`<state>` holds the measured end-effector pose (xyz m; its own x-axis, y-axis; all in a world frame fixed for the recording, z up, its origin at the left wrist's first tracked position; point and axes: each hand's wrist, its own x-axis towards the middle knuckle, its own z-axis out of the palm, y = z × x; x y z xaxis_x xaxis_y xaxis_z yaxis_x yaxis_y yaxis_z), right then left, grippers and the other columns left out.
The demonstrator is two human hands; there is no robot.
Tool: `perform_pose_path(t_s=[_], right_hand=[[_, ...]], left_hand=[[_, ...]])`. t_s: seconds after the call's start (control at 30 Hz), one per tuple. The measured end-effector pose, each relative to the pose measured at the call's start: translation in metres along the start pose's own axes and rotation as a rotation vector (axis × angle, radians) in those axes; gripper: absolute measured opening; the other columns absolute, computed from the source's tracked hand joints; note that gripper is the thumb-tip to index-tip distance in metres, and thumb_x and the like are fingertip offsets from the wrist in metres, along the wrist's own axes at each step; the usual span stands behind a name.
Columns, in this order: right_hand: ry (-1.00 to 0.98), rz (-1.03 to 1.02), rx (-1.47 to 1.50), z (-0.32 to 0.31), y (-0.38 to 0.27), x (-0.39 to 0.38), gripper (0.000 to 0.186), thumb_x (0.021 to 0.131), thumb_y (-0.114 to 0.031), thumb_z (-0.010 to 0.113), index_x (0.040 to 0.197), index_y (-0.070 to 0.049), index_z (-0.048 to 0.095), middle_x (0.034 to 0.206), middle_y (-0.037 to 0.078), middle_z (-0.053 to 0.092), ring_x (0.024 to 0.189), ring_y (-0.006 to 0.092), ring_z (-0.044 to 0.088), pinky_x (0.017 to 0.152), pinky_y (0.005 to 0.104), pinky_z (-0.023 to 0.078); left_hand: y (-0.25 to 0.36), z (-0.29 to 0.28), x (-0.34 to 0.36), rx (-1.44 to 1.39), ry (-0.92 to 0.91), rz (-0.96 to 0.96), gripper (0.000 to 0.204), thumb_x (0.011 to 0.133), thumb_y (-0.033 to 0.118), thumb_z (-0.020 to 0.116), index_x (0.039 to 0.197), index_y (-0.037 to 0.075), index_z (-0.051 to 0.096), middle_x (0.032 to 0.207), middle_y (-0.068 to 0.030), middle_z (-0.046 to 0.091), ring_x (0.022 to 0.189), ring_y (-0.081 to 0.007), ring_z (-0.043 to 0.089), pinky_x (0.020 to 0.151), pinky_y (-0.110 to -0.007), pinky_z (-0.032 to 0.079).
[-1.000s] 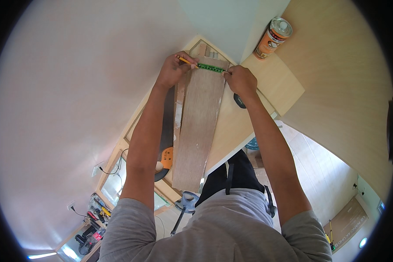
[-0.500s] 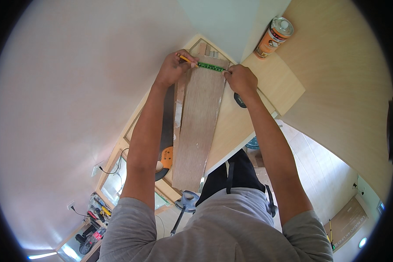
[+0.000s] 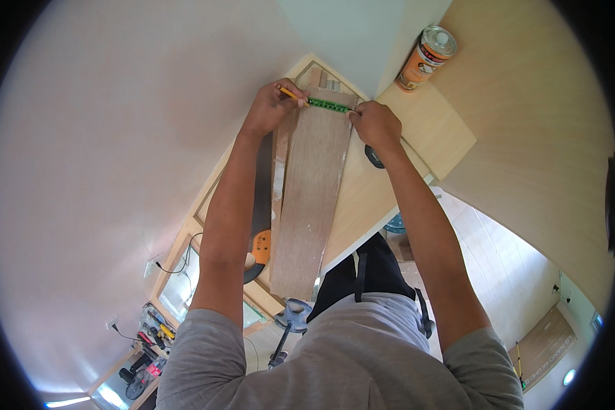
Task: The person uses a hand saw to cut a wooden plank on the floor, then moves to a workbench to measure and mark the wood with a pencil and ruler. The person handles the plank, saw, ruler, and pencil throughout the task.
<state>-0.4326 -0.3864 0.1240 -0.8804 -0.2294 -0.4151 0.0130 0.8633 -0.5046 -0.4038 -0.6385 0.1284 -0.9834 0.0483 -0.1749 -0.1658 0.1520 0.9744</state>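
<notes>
I see the pale wood tabletop [image 3: 362, 195] running diagonally beneath both arms, with a pale panel [image 3: 439, 133] beside it at upper right. Lying lengthwise on the tabletop is the brown board [image 3: 313, 184], its far end between the hands, and a narrow wood strip [image 3: 279, 174] runs along its left side. An orange can [image 3: 427, 60] stands on the panel. The right hand [image 3: 377, 125] has its thumb and fingers closed on one end of the green tape [image 3: 328, 105] at the board's right edge. The left hand [image 3: 277, 109] is pinched closed around the pencil at the tape's other end; whether its fingertips also press the tape I can't tell. Left of the board's near half I make out an orange disc [image 3: 261, 242], partly behind the left forearm. The tape crosses the board near its far end. The yellow pencil [image 3: 289, 92] slants through the left fingers.
</notes>
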Motion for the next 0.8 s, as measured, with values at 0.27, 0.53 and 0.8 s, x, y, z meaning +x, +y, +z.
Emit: perform_pose_path(t_s=[0.27, 0.53, 0.8], right_hand=[[0.006, -0.010, 0.000, 0.0020, 0.0023, 0.0013, 0.026, 0.091, -0.034, 0.068, 0.099, -0.012, 0.080, 0.098, 0.013, 0.077, 0.096, 0.0327, 0.073, 0.082, 0.0448, 0.057], [0.017, -0.013, -0.008, 0.0026, 0.0035, 0.0000, 0.027, 0.091, -0.035, 0.069, 0.100, -0.013, 0.080, 0.099, 0.012, 0.077, 0.096, 0.0322, 0.073, 0.082, 0.0446, 0.057], [0.010, -0.012, -0.012, 0.0010, 0.0036, -0.0008, 0.026, 0.091, -0.035, 0.069, 0.099, -0.013, 0.080, 0.098, 0.013, 0.077, 0.096, 0.0319, 0.073, 0.082, 0.0448, 0.057]], left_hand=[[-0.0023, 0.0021, -0.0008, 0.017, 0.024, 0.003, 0.012, 0.088, -0.012, 0.068, 0.091, 0.000, 0.065, 0.097, -0.0114, 0.072, 0.116, -0.0265, 0.069, 0.108, -0.037, 0.050], [-0.0007, 0.0032, 0.0008, 0.024, 0.028, -0.018, 0.013, 0.088, -0.012, 0.068, 0.091, 0.000, 0.066, 0.097, -0.0110, 0.072, 0.117, -0.0265, 0.069, 0.109, -0.038, 0.050], [-0.0041, 0.0020, 0.0006, 0.030, -0.005, -0.004, 0.013, 0.088, -0.012, 0.068, 0.090, 0.001, 0.065, 0.099, -0.0126, 0.073, 0.116, -0.0265, 0.069, 0.108, -0.038, 0.050]])
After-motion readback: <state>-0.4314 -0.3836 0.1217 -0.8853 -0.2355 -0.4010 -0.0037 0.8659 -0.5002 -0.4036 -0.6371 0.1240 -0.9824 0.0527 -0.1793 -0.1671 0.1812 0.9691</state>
